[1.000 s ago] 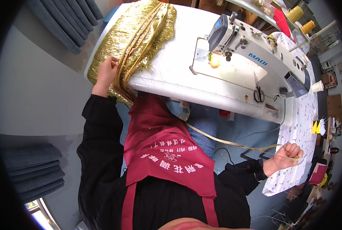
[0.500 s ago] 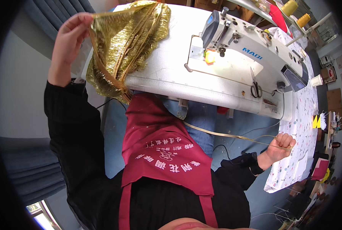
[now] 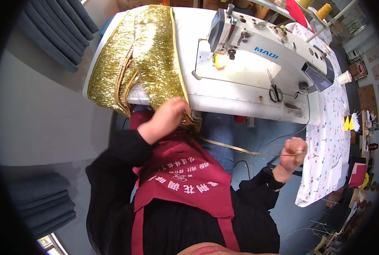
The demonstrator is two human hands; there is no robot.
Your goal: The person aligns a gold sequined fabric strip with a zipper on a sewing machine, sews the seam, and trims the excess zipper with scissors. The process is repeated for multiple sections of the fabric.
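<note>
Gold metallic fringe fabric (image 3: 155, 46) lies spread over the left end of the sewing table, part of it hanging over the front edge. My left hand (image 3: 166, 119) is closed at the fabric's near right corner, its fingertips pinching the trimmed edge. Out to the right, my right hand (image 3: 292, 155) is closed on the end of a narrow gold ribbon (image 3: 227, 145). That strip runs taut leftward to my lap beside the bunched fabric edge; where it goes from there is hidden.
A white sewing machine (image 3: 266, 51) stands on the sewing table (image 3: 223, 100). Black-handled scissors (image 3: 275, 92) lie beneath its arm. To the right is a table with a patterned white cloth (image 3: 321, 170), bearing a paper cup (image 3: 345, 77). Yellow thread cones (image 3: 323, 11) stand behind.
My left hand has come down and right from the far left corner, and the fabric now lies spread wider on the table. My right hand has shifted slightly left and up with the ribbon.
</note>
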